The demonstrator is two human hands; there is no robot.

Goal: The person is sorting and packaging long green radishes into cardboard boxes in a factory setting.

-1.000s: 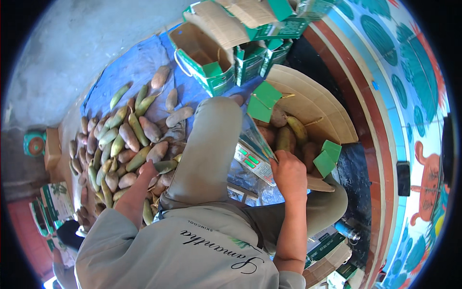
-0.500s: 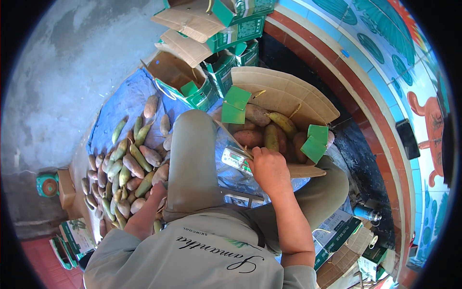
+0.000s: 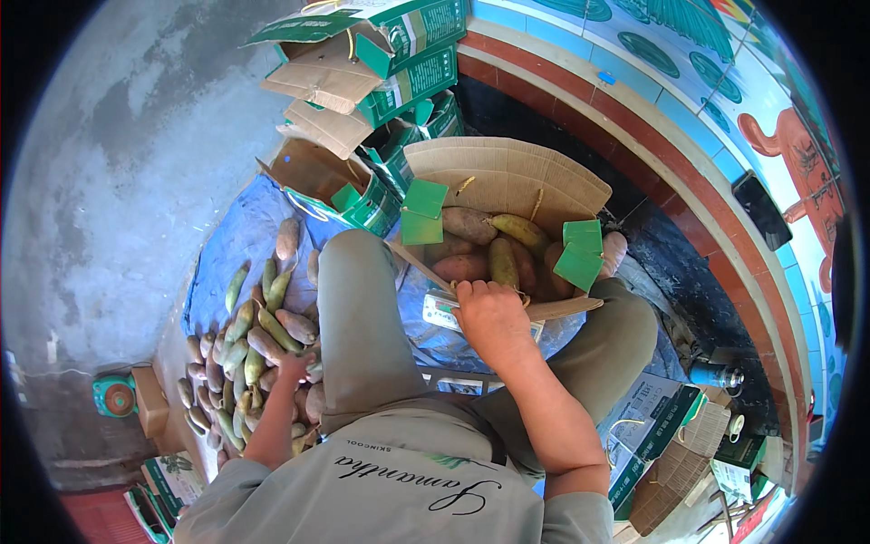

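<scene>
My right hand [image 3: 492, 317] is closed on the near edge of an open cardboard box [image 3: 507, 168] between my knees. Inside lie several long pieces of produce, some pinkish-brown and some green, such as a green one [image 3: 502, 261]. Two green flaps [image 3: 423, 213] fold outward. Beside my right hand, a white device [image 3: 439, 310] with a small display shows at the box's near edge. My left hand [image 3: 294, 366] is down at a heap of similar produce [image 3: 240, 358] left of my knee. Its fingers are too small and partly hidden to tell whether they grip a piece.
A blue sheet [image 3: 237, 240] lies under the heap. Green and brown boxes [image 3: 412, 82] are stacked ahead, with an open box [image 3: 317, 172] below them. More cardboard [image 3: 671, 467] is at the right rear, near a blue flask [image 3: 716, 374]. A phone [image 3: 761, 210] rests on the tiled ledge.
My left hand has moved slightly forward over the heap. My right hand stays on the box edge. The whole view has shifted a little.
</scene>
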